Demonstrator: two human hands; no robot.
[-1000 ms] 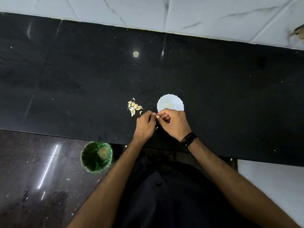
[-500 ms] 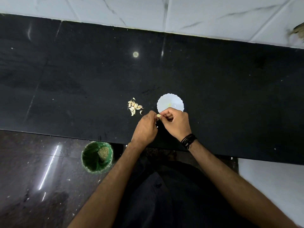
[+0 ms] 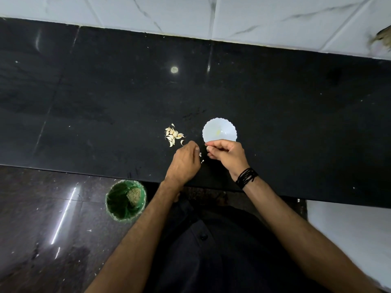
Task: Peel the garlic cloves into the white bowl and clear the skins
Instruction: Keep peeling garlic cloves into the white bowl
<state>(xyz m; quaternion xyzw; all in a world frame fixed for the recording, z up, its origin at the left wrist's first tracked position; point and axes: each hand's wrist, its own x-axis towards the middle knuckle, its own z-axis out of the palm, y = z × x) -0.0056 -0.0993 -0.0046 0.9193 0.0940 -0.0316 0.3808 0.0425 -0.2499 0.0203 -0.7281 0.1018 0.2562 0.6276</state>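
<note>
My right hand [image 3: 227, 154] pinches a small garlic clove [image 3: 208, 148] in its fingertips, just in front of the white scalloped bowl [image 3: 227, 126]. One pale peeled clove [image 3: 218, 132] lies in the bowl. My left hand [image 3: 186, 159] hovers a short way left of the clove with its fingers curled; whether it holds a skin is hidden. Small white skin bits [image 3: 201, 157] show between the two hands. A pile of several unpeeled cloves [image 3: 172, 135] lies on the black counter [image 3: 105, 102], left of the bowl.
A green bin [image 3: 124, 199] with scraps inside stands on the dark floor below the counter's front edge, to my left. A white tiled wall [image 3: 254, 17] runs along the back of the counter.
My hands were joined on the clove; now they have parted, the left drawing away to the left. The right hand keeps the clove. Skin bits now show between them.
</note>
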